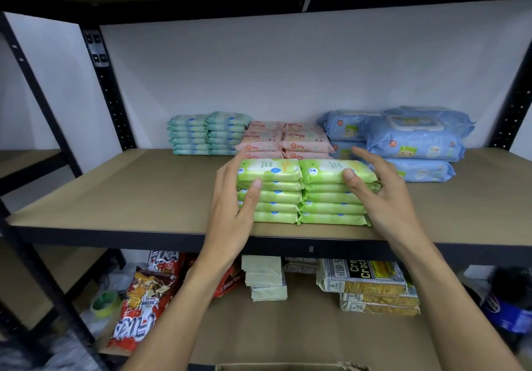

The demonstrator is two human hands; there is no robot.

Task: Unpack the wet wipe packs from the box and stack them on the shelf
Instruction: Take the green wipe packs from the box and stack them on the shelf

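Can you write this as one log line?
green wipe packs: two stacks on shelf | left hand: touching left side | right hand: touching right side

Green wet wipe packs are stacked in two piles at the front of the brown shelf; teal packs, pink packs and blue packs are ranged behind.

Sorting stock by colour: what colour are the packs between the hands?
Light green packs, shown best in the head view.

Twin wipe stacks at shelf front, three pack groups behind along wall
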